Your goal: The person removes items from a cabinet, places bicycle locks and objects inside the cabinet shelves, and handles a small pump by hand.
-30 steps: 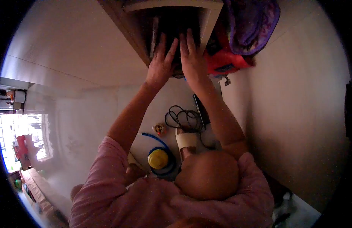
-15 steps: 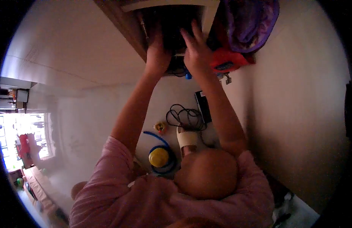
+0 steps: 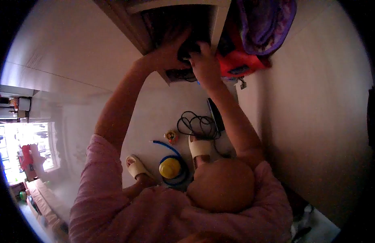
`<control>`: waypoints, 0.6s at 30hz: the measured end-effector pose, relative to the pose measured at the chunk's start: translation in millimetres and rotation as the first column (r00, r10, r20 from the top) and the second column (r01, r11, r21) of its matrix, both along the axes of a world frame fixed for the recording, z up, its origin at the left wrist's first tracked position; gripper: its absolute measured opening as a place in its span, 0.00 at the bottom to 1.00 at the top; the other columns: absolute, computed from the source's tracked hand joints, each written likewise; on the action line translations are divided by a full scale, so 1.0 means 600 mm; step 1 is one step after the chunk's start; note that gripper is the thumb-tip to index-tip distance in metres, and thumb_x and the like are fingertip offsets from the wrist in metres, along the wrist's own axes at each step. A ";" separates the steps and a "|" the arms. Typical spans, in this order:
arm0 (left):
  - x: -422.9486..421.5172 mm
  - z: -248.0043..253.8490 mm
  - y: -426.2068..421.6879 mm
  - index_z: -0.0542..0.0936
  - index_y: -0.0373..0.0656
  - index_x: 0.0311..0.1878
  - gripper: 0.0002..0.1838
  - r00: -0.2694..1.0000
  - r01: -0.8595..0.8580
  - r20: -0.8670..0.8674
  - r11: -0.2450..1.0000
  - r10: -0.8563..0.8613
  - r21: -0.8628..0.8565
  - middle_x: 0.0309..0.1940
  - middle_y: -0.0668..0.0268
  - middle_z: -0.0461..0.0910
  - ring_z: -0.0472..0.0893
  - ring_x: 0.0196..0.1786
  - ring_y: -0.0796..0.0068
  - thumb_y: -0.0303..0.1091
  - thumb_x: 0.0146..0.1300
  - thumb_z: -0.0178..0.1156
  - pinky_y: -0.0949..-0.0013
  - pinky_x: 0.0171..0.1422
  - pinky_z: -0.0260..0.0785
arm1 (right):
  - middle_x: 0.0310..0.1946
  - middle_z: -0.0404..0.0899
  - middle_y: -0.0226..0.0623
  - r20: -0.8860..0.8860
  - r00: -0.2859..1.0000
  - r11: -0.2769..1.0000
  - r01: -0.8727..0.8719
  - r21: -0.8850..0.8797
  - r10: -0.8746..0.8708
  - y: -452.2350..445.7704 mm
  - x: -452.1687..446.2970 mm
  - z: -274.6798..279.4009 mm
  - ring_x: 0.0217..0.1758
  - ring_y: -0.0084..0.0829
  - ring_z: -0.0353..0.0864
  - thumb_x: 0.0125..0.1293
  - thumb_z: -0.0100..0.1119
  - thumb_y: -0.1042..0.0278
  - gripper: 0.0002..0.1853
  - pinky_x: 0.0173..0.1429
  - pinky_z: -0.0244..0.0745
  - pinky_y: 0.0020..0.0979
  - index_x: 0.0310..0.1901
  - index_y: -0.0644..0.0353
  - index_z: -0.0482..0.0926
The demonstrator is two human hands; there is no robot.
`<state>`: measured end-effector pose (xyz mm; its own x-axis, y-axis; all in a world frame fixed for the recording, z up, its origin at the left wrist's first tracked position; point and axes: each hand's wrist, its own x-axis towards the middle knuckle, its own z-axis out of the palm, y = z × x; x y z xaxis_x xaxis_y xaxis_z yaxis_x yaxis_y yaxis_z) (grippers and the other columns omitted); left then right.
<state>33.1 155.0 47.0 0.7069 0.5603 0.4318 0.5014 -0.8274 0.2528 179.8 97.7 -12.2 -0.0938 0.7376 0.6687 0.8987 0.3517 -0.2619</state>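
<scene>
Both hands are at the dark opening of a light-framed cabinet [image 3: 220,24] at the top of the view. My left hand [image 3: 173,48] reaches into the shadow with its fingers spread, the tips dim. Beside it my right hand [image 3: 204,60] has its fingers curled at a dark object by the opening's lower edge; that object is too dark to make out. Below the hands, dark cables [image 3: 187,75] show on a low shelf. A red bag [image 3: 246,65] and a purple-edged cloth item [image 3: 264,32] hang just right of the cabinet.
On the floor lie a coiled black cable [image 3: 197,125], a black box [image 3: 215,114], a blue hose [image 3: 167,146] around a yellow round piece [image 3: 169,168], and a small round item [image 3: 170,136]. Two feet in cream sandals [image 3: 137,167] stand nearby. A pale wall rises at the right.
My left hand has turned inward towards the right one, its elbow moving out left. My right hand has drawn lower and curled its fingers. The left sandal has come into view.
</scene>
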 end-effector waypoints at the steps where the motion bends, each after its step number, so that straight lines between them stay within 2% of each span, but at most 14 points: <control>1: -0.002 0.017 -0.023 0.48 0.48 0.67 0.53 0.999 -0.010 -0.036 1.000 0.009 -0.025 0.65 0.45 0.42 0.43 0.67 0.43 0.32 0.36 0.69 0.50 0.69 0.40 | 0.47 0.66 0.40 0.016 1.000 0.999 0.023 -0.030 -0.023 -0.002 -0.003 -0.006 0.48 0.42 0.69 0.50 0.59 0.71 0.15 0.42 0.74 0.35 0.43 0.55 0.75; 4: -0.003 -0.007 -0.020 0.49 0.53 0.66 0.54 0.996 -0.086 -0.008 0.996 0.086 -0.025 0.66 0.46 0.41 0.44 0.67 0.43 0.32 0.34 0.71 0.53 0.69 0.43 | 0.47 0.65 0.40 0.048 0.997 0.998 0.051 0.044 -0.053 -0.007 -0.008 -0.011 0.49 0.43 0.68 0.50 0.60 0.70 0.16 0.43 0.74 0.36 0.43 0.55 0.75; 5: -0.004 -0.020 -0.015 0.50 0.54 0.66 0.54 0.993 -0.119 0.024 0.993 0.120 -0.014 0.66 0.47 0.41 0.44 0.67 0.43 0.32 0.34 0.71 0.54 0.69 0.44 | 0.48 0.65 0.41 0.007 1.000 0.997 0.018 0.070 -0.018 -0.009 -0.007 -0.009 0.49 0.44 0.68 0.50 0.60 0.70 0.16 0.43 0.74 0.36 0.44 0.55 0.75; 8: -0.002 -0.022 -0.034 0.52 0.53 0.66 0.49 0.963 -0.258 0.103 0.963 0.249 0.081 0.65 0.48 0.46 0.51 0.65 0.46 0.32 0.39 0.68 0.56 0.68 0.49 | 0.50 0.64 0.42 -0.100 0.992 0.989 -0.066 0.132 0.079 -0.010 -0.006 0.003 0.50 0.45 0.68 0.50 0.60 0.71 0.18 0.45 0.74 0.35 0.46 0.55 0.74; 11: -0.011 -0.033 -0.046 0.56 0.51 0.64 0.41 0.933 -0.339 0.143 0.939 0.329 0.050 0.63 0.50 0.52 0.57 0.64 0.51 0.31 0.45 0.63 0.57 0.66 0.52 | 0.51 0.63 0.44 -0.149 0.978 0.987 -0.129 0.100 0.143 -0.010 -0.009 0.013 0.51 0.46 0.68 0.51 0.59 0.72 0.20 0.47 0.73 0.35 0.49 0.54 0.72; 13: -0.014 -0.024 -0.048 0.58 0.51 0.63 0.37 0.915 -0.348 0.160 0.926 0.370 -0.148 0.62 0.51 0.55 0.58 0.63 0.53 0.29 0.48 0.60 0.56 0.65 0.54 | 0.52 0.63 0.45 -0.153 0.973 0.984 -0.174 0.025 0.176 -0.014 -0.016 0.027 0.52 0.47 0.68 0.51 0.57 0.74 0.21 0.48 0.72 0.35 0.50 0.54 0.71; 14: -0.015 -0.019 -0.047 0.59 0.51 0.63 0.35 0.906 -0.345 0.167 0.907 0.389 -0.241 0.62 0.51 0.56 0.59 0.63 0.54 0.29 0.49 0.58 0.56 0.65 0.54 | 0.52 0.63 0.45 -0.124 0.981 0.988 -0.147 0.046 0.151 -0.011 -0.016 0.019 0.52 0.47 0.68 0.51 0.57 0.75 0.21 0.48 0.72 0.35 0.50 0.55 0.71; 18: -0.002 -0.047 -0.011 0.59 0.47 0.62 0.33 0.944 -0.264 0.210 0.964 0.254 0.021 0.62 0.52 0.55 0.56 0.64 0.52 0.23 0.50 0.54 0.56 0.67 0.50 | 0.51 0.63 0.46 -0.040 0.999 0.993 -0.015 0.117 0.019 0.029 -0.011 -0.005 0.51 0.46 0.69 0.50 0.55 0.77 0.22 0.49 0.72 0.36 0.50 0.57 0.71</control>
<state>32.1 148.5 18.7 0.4340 0.6872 0.5825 0.6422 -0.6895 0.3349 173.3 114.9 -15.2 -0.0767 0.6528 0.7536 0.8818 0.3972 -0.2543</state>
